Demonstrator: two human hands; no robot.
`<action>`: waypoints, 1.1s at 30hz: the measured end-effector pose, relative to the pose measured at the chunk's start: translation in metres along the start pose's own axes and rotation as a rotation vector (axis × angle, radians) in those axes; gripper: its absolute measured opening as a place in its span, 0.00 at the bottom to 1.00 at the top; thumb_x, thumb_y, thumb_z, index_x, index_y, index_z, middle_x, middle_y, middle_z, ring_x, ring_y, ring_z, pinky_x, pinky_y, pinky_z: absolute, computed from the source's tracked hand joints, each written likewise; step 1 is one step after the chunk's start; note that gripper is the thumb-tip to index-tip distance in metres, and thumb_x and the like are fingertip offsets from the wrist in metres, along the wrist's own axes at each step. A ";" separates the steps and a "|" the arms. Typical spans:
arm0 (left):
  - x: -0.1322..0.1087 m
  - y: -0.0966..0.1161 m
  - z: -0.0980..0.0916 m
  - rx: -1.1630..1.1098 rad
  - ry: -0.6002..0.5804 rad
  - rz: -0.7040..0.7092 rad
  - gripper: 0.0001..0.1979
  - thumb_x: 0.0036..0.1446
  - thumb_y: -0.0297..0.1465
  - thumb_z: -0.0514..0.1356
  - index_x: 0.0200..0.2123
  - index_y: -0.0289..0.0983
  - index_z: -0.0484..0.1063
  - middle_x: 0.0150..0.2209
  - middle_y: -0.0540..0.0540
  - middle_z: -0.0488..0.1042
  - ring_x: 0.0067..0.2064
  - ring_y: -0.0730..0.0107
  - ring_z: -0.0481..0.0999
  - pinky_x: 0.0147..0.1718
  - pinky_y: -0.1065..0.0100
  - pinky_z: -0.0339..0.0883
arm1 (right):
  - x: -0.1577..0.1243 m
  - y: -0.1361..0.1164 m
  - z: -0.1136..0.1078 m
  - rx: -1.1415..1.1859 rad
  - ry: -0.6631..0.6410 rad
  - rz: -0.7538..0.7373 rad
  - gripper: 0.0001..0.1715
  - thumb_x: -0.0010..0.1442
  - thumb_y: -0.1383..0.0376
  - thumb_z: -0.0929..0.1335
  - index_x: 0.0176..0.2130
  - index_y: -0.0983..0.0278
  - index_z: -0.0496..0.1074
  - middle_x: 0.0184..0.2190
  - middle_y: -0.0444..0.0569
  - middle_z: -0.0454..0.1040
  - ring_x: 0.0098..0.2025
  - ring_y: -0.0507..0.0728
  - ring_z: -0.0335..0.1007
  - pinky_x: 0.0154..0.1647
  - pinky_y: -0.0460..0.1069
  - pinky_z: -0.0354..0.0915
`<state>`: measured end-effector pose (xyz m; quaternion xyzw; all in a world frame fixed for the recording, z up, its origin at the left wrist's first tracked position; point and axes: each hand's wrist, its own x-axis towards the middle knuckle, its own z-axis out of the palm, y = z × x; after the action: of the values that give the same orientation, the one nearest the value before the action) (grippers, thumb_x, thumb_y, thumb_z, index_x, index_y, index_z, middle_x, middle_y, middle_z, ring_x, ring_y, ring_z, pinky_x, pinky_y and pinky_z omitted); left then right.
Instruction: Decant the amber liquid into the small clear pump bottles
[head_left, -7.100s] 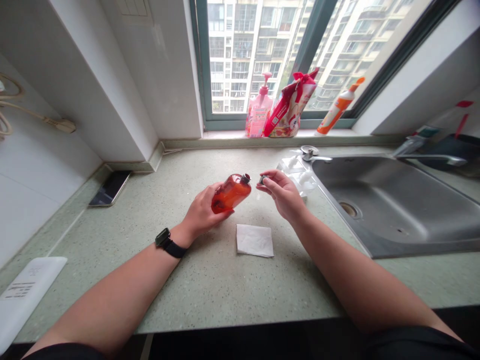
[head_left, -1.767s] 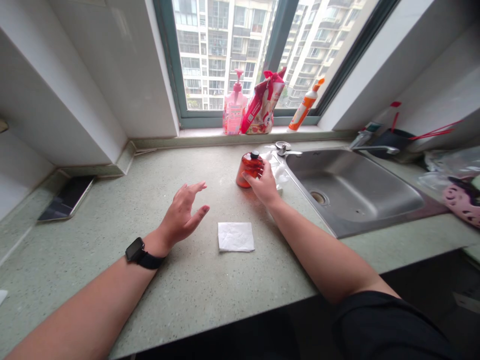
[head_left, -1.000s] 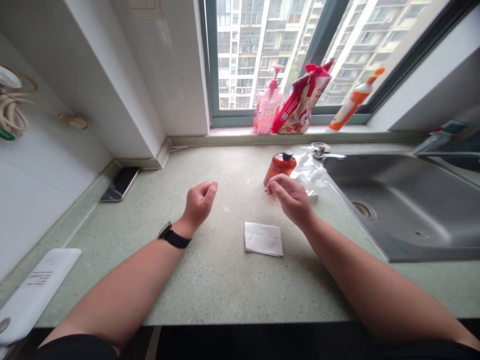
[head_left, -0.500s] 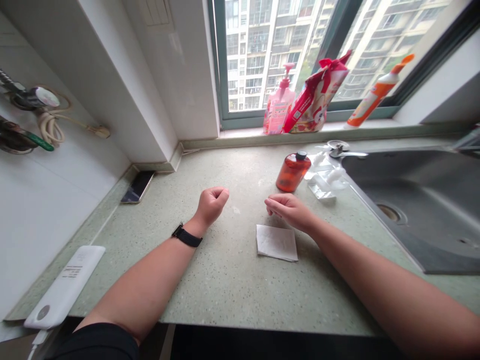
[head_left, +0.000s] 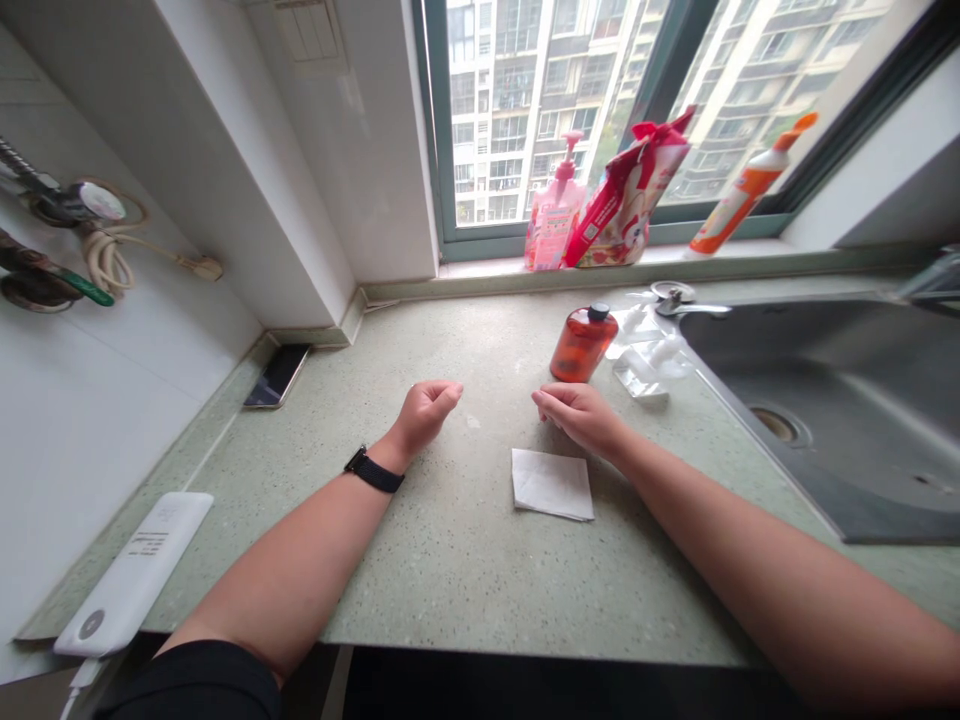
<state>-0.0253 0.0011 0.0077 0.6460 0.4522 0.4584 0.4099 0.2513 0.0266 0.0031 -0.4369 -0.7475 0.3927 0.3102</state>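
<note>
My left hand [head_left: 427, 415] is closed in a loose fist over the middle of the counter, thumb on top, with nothing showing in it. Opposite it, my right hand [head_left: 579, 412] is also closed, its fingers curled in and nothing visible between them. Just behind the right hand stands an upright amber-red bottle [head_left: 580, 348] with a black cap. A folded white paper tissue [head_left: 553, 484] lies flat on the counter, in front of the right hand and apart from it.
Clear plastic packaging [head_left: 646, 362] lies between the bottle and the steel sink [head_left: 840, 400]. On the left are a phone [head_left: 277, 376] and a white power bank [head_left: 135, 573] with a cable. A pump bottle [head_left: 553, 225], a red bag [head_left: 630, 205] and an orange bottle [head_left: 739, 200] line the windowsill.
The view has shifted very slightly. Both closed hands stay almost where they were, the left a touch lower and to the right. The bottle and tissue rest in the same places.
</note>
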 end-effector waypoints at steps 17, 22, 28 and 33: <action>0.001 -0.001 -0.002 -0.035 0.002 0.009 0.33 0.64 0.58 0.56 0.20 0.41 0.50 0.20 0.54 0.50 0.24 0.75 0.49 0.27 0.65 0.47 | -0.001 0.005 0.002 -0.058 0.024 -0.071 0.36 0.70 0.38 0.60 0.22 0.59 0.62 0.19 0.41 0.60 0.23 0.53 0.56 0.28 0.51 0.54; 0.000 0.002 -0.001 0.020 0.010 -0.008 0.33 0.63 0.55 0.60 0.20 0.42 0.47 0.21 0.55 0.46 0.24 0.75 0.46 0.25 0.65 0.43 | -0.001 0.004 0.003 -0.139 0.075 -0.169 0.22 0.71 0.49 0.64 0.32 0.59 0.73 0.25 0.45 0.74 0.28 0.56 0.70 0.33 0.53 0.65; -0.001 0.005 0.000 0.068 0.028 0.003 0.31 0.64 0.51 0.58 0.20 0.42 0.47 0.21 0.55 0.47 0.24 0.75 0.47 0.25 0.66 0.45 | -0.004 -0.004 -0.009 -0.273 0.601 -0.520 0.17 0.67 0.58 0.70 0.55 0.54 0.71 0.46 0.52 0.78 0.51 0.65 0.78 0.58 0.64 0.73; -0.002 0.009 0.000 0.086 0.051 0.023 0.27 0.63 0.48 0.58 0.18 0.40 0.56 0.19 0.53 0.54 0.25 0.73 0.55 0.28 0.66 0.52 | 0.004 0.002 -0.032 -0.384 0.838 -0.447 0.33 0.64 0.56 0.72 0.64 0.54 0.63 0.64 0.59 0.66 0.70 0.72 0.62 0.73 0.73 0.60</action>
<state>-0.0236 -0.0031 0.0155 0.6560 0.4745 0.4598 0.3649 0.2760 0.0411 0.0176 -0.4355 -0.6928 -0.0363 0.5737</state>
